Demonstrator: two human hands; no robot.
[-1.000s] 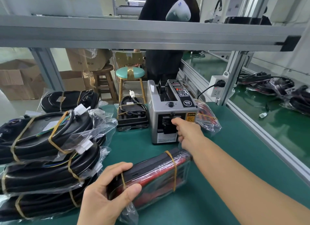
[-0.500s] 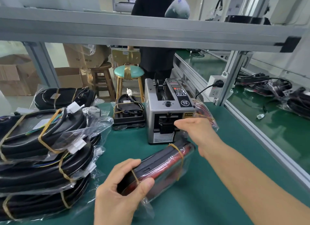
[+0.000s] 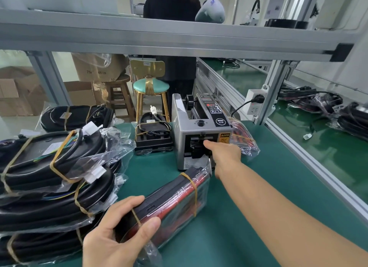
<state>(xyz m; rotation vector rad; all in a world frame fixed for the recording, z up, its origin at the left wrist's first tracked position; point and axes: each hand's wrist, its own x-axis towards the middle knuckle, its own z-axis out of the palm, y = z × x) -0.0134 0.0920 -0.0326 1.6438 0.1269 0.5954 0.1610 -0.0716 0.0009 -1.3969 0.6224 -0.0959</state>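
Observation:
My left hand [image 3: 111,240] grips the near end of a flat black and red pack [image 3: 175,199] in a clear bag, bound with two rubber bands and lying on the green mat [image 3: 249,217]. My right hand [image 3: 225,155] reaches forward to the grey tape dispenser [image 3: 199,131]. Its thumb tip is at the dispenser's front outlet, and its fingers curl underneath, out of sight. I see no tape in that hand.
Bagged black cable bundles [image 3: 55,167] are stacked at the left. A black charger [image 3: 153,135] stands left of the dispenser, a bag of red wires [image 3: 243,139] right of it. An aluminium post [image 3: 272,91] carries a socket [image 3: 255,105]. A person [image 3: 171,7] stands behind a stool [image 3: 150,87].
My right hand drew back from the dispenser to the right, then returned to its outlet. My left hand kept its grip on the pack, which shifted slightly.

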